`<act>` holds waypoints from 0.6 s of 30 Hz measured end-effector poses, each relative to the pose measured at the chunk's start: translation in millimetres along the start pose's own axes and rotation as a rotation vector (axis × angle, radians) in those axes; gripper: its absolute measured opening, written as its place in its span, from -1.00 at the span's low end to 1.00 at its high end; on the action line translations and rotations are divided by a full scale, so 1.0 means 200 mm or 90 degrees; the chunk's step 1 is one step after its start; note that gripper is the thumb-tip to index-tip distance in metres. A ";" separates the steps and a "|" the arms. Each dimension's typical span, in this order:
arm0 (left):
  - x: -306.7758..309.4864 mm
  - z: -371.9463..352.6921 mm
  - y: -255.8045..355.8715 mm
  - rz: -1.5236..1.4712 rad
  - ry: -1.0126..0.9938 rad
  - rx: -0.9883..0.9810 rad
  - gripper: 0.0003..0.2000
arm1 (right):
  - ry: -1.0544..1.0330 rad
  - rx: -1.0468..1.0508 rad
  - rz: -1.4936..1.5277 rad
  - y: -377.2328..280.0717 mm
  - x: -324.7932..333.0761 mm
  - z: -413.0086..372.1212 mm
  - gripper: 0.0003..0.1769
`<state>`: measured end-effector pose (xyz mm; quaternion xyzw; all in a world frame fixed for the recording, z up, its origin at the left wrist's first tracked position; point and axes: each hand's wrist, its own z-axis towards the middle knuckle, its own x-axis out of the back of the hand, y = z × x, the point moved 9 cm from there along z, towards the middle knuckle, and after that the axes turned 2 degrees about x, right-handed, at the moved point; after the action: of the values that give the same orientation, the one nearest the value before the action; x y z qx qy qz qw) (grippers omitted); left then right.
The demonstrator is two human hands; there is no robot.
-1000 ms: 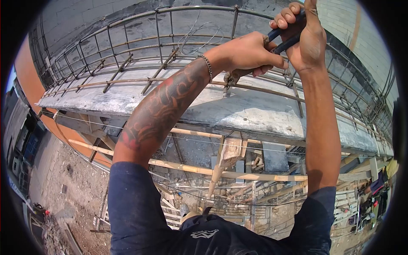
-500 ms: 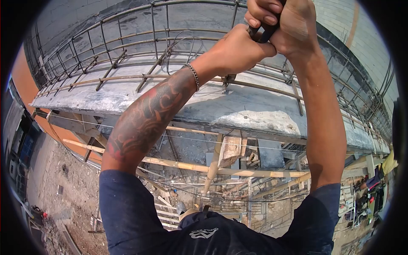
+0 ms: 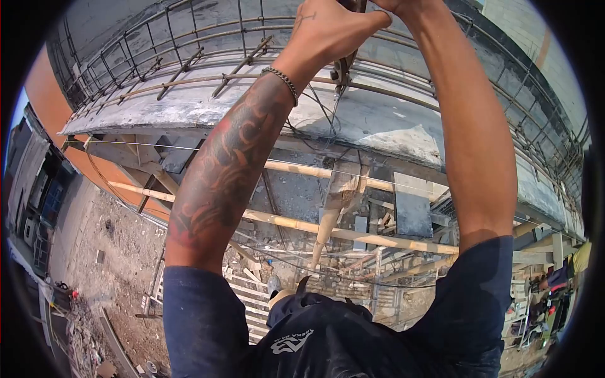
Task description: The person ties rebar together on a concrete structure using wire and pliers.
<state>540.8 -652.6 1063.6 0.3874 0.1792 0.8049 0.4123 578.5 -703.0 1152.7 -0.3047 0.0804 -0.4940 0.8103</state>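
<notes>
My left hand [image 3: 334,30], with a chain bracelet at the wrist, closes around the dark handle of metal pincers; its fingertips are hidden. My right hand [image 3: 402,5] is beside it on the handles, largely cut off by the top edge. Below my left hand, the jaws of the pincers [image 3: 342,74] sit at a horizontal rebar [image 3: 384,89] of the long cage above the concrete ledge. Thin loops of wire [image 3: 328,126] hang below the jaws, over the ledge's edge.
The concrete ledge [image 3: 170,112] spans the view. Bamboo poles [image 3: 287,222] and a taut string run below it. Far beneath lie wooden slats [image 3: 249,302], planks and rubble. A person in a yellow top [image 3: 580,257] is at the far right.
My hands and the pincers have shifted up in view, my right hand mostly out of frame. The wire loops have swung from left of the pincers to below them. The view has tilted down.
</notes>
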 end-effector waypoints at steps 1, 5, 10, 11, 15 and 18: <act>-0.08 0.10 -0.04 -0.240 -0.194 -0.114 -0.64 | -0.071 -0.029 0.116 -0.02 -0.03 -0.02 -0.70; -0.07 0.12 -0.02 -0.415 -0.238 -0.036 -0.74 | -0.018 -0.122 0.172 -0.04 -0.12 -0.10 -0.71; -0.03 0.04 0.02 -0.258 0.068 0.009 -0.77 | 0.157 -0.209 0.001 -0.14 -0.06 -0.24 -0.66; -0.04 0.07 0.03 -0.305 0.035 -0.106 -0.79 | 0.132 -0.157 0.076 -0.10 -0.05 -0.16 -0.70; -0.17 0.10 0.04 -0.495 -0.237 -0.074 -0.74 | -0.196 -0.186 0.306 -0.04 -0.10 -0.09 -0.68; 0.00 0.04 0.03 -0.195 0.232 -0.088 -0.75 | 0.129 -0.129 0.180 -0.03 0.00 -0.12 -0.67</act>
<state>544.4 -655.5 1072.4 0.1751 0.2519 0.8001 0.5155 564.4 -714.1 1137.1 -0.3191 0.2524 -0.3929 0.8246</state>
